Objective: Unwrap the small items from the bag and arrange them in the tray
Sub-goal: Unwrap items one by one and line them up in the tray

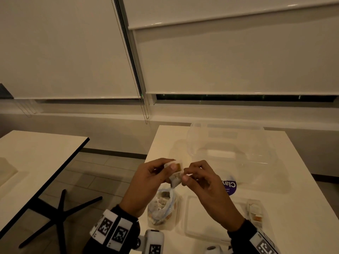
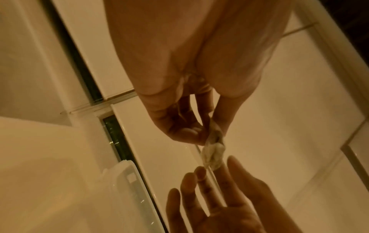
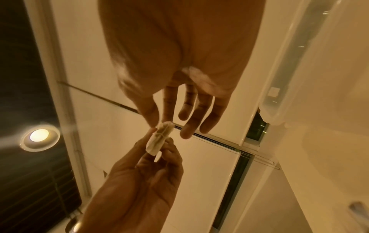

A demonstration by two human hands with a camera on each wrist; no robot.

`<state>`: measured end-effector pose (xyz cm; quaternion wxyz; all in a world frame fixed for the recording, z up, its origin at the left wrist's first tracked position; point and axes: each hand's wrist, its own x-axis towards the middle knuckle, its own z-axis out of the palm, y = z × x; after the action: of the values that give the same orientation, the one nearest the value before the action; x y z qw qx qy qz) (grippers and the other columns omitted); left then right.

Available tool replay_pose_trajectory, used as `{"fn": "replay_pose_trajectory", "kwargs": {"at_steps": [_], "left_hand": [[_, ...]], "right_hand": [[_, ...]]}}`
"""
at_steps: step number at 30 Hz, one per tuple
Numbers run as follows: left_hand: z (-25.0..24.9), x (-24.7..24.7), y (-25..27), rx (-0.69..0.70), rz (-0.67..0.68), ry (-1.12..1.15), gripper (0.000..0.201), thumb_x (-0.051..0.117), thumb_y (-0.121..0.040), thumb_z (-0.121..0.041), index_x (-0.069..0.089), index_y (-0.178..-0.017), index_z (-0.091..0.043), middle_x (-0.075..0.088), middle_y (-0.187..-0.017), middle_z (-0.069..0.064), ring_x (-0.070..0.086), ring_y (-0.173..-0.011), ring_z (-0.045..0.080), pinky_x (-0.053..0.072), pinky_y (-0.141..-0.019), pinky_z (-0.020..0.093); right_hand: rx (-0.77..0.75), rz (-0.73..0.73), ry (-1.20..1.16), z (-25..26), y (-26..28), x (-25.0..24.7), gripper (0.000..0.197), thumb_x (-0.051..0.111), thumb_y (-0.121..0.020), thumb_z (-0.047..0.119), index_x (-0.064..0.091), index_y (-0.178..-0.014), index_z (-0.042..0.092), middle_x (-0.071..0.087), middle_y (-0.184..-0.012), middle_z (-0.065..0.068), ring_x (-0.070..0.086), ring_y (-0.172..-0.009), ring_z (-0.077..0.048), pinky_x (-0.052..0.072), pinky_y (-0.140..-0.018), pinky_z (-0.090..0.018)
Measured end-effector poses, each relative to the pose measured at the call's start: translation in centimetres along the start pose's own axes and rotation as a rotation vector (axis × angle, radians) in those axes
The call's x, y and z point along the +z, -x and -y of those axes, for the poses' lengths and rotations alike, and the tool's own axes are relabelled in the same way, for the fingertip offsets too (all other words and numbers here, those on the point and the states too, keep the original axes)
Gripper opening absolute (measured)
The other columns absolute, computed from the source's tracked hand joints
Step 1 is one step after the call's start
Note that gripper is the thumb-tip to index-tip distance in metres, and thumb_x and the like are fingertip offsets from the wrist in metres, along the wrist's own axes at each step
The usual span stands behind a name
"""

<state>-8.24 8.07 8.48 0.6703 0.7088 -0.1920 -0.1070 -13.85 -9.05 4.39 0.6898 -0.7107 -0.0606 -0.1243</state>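
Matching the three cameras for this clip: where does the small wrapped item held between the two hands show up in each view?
Head: the wrapped item sits just below centre, between left hand and right hand.
Left wrist: centre-right, at the left hand's fingertips.
Right wrist: left of centre, pinched from above and below.
Shared landmark: the clear plastic container, at each wrist picture's edge.

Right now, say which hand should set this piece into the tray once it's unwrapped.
Right, probably. The right hand pinches the wrapped item and hangs nearer the tray; the left hand grips it above the bag.
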Motion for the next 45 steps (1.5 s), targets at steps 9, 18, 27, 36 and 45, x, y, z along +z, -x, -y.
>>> {"fn": "replay_pose_trajectory", "kwargs": {"at_steps": [9, 18, 27, 36, 45], "left_hand": [[-0.3, 1.2, -0.7, 0.003, 0.036, -0.035, 0.019, 0.067, -0.085, -0.025, 0.075, -0.098, -0.013, 0.076, -0.094, 0.008, 0.073, -0.091, 0.026, 0.060, -0.081, 0.036], [-2.0, 2.0, -2.5, 0.029, 0.188, -0.238, 0.005, 0.072, -0.088, -0.018, 0.075, -0.092, -0.016, 0.075, -0.092, 0.001, 0.070, -0.089, 0.020, 0.058, -0.084, 0.033], [-0.9, 4.9, -4.0, -0.011, 0.316, -0.235, 0.007, 0.070, -0.091, -0.018, 0.074, -0.096, -0.015, 0.075, -0.090, 0.004, 0.067, -0.082, 0.014, 0.054, -0.078, 0.027], [2.0, 11.2, -5.7, -0.077, 0.367, -0.150, 0.018, 0.074, -0.088, -0.015, 0.070, -0.105, -0.018, 0.074, -0.093, 0.000, 0.070, -0.087, 0.014, 0.055, -0.079, 0.028], [7.1, 18.7, -6.2, -0.085, 0.445, -0.350, 0.008, 0.075, -0.088, -0.026, 0.074, -0.095, -0.021, 0.075, -0.090, -0.007, 0.069, -0.085, 0.008, 0.052, -0.077, 0.017]], "right_hand": [[-0.059, -0.020, 0.161, 0.4, 0.1, -1.2, 0.012, 0.066, -0.092, 0.025, 0.066, -0.080, 0.026, 0.055, -0.088, 0.010, 0.061, -0.086, -0.015, 0.051, -0.080, -0.018], [-0.076, -0.178, 0.253, 0.4, 0.9, -4.3, 0.019, 0.051, -0.100, 0.027, 0.069, -0.093, 0.026, 0.055, -0.101, 0.009, 0.065, -0.092, -0.017, 0.055, -0.079, -0.029], [-0.040, -0.121, 0.296, 0.1, 1.6, -6.4, 0.012, 0.068, -0.090, 0.034, 0.067, -0.101, 0.031, 0.069, -0.097, 0.014, 0.066, -0.091, -0.014, 0.055, -0.082, -0.030], [0.112, -0.291, 0.099, -0.8, 3.3, -12.1, 0.007, 0.068, -0.090, 0.019, 0.067, -0.090, 0.012, 0.066, -0.081, -0.001, 0.062, -0.061, -0.012, 0.051, -0.061, -0.022], [0.242, -0.255, 0.445, -3.9, 6.2, -18.9, 0.011, 0.074, -0.086, 0.029, 0.068, -0.094, 0.024, 0.068, -0.089, 0.011, 0.062, -0.067, -0.012, 0.054, -0.067, -0.030]]}}
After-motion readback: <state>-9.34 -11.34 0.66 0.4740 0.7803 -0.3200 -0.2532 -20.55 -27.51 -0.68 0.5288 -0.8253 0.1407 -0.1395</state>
